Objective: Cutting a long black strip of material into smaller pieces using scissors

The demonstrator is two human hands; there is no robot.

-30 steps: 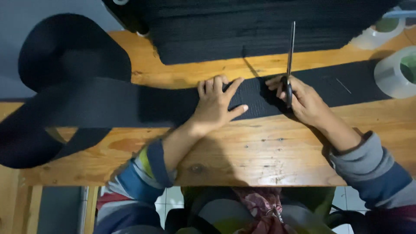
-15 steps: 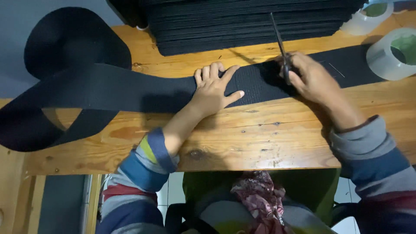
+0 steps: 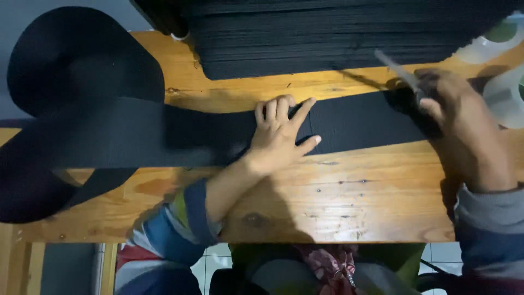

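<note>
L hand (image 3: 281,134) spread flat, pinning black webbing strip (image 3: 360,120) to surface (image 3: 349,202). R hand (image 3: 456,106) gripping scissors (image 3: 401,74) at strip. Cut prob. underway; big roll (image 3: 82,60) uncut.

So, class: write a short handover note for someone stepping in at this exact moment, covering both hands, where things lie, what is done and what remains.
Left hand: flat, fingers spread, pressing the wide black woven strap onto the wooden table.
Right hand: gripping metal scissors at the strap's right end.
Stack of black cut strips lies behind; clear tape rolls far right.
Done: strap laid flat. Left: no cut across it is visible at the blades.
</note>
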